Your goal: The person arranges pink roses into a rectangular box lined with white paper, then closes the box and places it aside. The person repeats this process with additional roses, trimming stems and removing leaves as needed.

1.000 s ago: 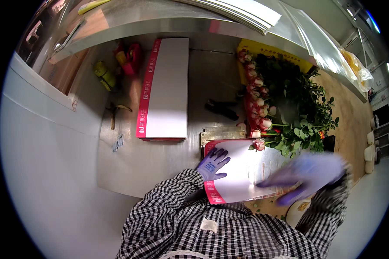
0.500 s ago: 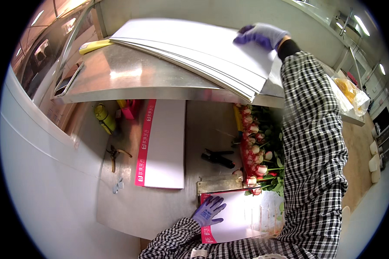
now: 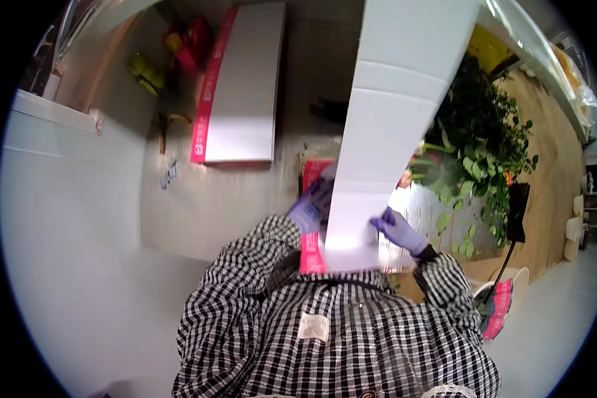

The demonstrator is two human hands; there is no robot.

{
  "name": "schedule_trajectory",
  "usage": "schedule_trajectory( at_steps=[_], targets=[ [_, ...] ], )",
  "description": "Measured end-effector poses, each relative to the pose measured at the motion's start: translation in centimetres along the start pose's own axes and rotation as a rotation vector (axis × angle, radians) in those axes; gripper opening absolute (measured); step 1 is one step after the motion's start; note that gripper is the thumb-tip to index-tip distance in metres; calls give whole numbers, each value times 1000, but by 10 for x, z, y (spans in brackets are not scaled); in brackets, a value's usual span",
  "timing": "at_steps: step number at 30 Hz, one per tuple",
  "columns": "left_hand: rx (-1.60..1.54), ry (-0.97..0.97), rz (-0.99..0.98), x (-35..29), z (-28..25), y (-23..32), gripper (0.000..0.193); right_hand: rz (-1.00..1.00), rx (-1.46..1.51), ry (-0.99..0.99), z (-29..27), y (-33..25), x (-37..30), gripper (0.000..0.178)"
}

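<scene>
A long white cardboard sheet (image 3: pixel 391 126) with crosswise creases stands tilted in front of me, its near end low over the work surface. My right hand (image 3: pixel 403 232), in a lilac and purple glove, is closed on the sheet's right edge near that end. My left hand (image 3: pixel 310 207), gloved alike, is at the sheet's left edge; its fingers are blurred and partly hidden behind the cardboard. Beneath both lies a white sheet with a pink printed border (image 3: pixel 312 255). Leafy rose stems (image 3: pixel 474 159) lie to the right; the white cardboard covers most of the blooms.
Farther left lies a white, pink-edged stack of board (image 3: pixel 245 93). Pruning shears (image 3: pixel 162 132), small grey pieces (image 3: pixel 169 176), a yellow-green bottle (image 3: pixel 146 74) and a pink-red object (image 3: pixel 191 43) are beside it. A dark tool (image 3: pixel 328 110) lies behind the sheet. A pale bin (image 3: pixel 519 285) stands at right.
My right hand has come down from the shelf's cardboard stack with one sheet, now upright before me. My left hand has shifted from lying flat to that sheet's edge. The view has tilted downward.
</scene>
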State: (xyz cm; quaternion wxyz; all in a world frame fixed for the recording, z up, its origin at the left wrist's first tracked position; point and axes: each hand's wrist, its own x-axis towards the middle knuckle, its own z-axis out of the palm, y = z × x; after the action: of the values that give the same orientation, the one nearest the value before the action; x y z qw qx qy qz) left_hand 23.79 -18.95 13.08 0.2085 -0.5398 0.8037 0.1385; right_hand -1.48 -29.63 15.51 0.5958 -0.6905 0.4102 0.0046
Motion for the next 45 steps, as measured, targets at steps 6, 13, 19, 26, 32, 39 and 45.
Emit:
schedule_trajectory(
  at_steps=[6, 13, 19, 26, 32, 39, 45],
  targets=[
    [-150, 300, -101, 3, 52, 2, 64, 78, -115, -45, 31, 1, 38, 33],
    [-581, 942, -464, -6, 90, 16, 63, 192, -230, -30, 41, 5, 68, 40],
    [-378, 737, -409, -8, 61, 8, 54, 273, -803, -188, 34, -39, 79, 48],
    [-375, 415, -379, -15, 14, 12, 89, 69, -790, -69, 11, -27, 46, 53],
    [-368, 420, -175, -16, 36, 19, 72, -57, -1267, 605, -136, -17, 23, 112],
    [-302, 500, -155, -39, 41, 2, 66, -409, -1282, 675, -147, 3, 47, 102],
    [-325, 480, -148, -32, 50, 2, 65, -489, -825, 763, -259, -87, -65, 49]
  ],
)
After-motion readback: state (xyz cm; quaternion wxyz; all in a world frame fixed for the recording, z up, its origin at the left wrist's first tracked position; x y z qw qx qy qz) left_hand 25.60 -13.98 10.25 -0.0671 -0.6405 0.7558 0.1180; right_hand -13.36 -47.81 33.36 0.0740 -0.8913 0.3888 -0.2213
